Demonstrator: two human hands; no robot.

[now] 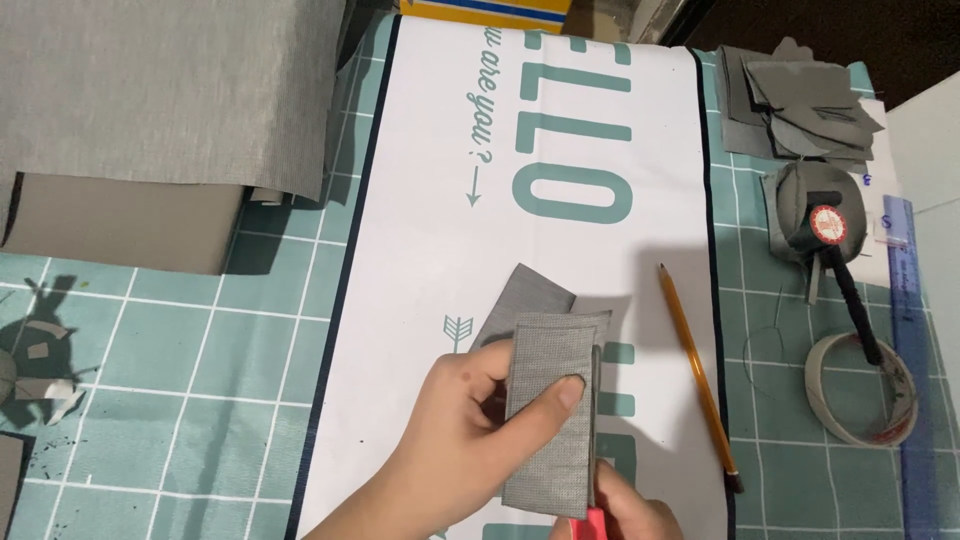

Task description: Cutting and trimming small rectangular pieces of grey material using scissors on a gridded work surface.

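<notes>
My left hand [470, 440] pinches an upright rectangular piece of grey fabric [548, 400], thumb across its front. A second grey piece [525, 295] sticks out behind it, up and to the left. My right hand [625, 515] sits at the bottom edge, mostly cut off, gripping something with a red handle [593, 524]; a thin dark blade [596, 400] runs up along the fabric's right edge, like scissors. All of this is over a white printed mat [450, 150] with teal lettering.
A yellow pencil [698, 370] lies right of the fabric. Further right are a tape roll [862, 390], a black-handled tool [855, 300], a blue ruler [915, 380] and grey fabric scraps [795, 95]. A large grey cloth [160, 90] over a box fills the upper left.
</notes>
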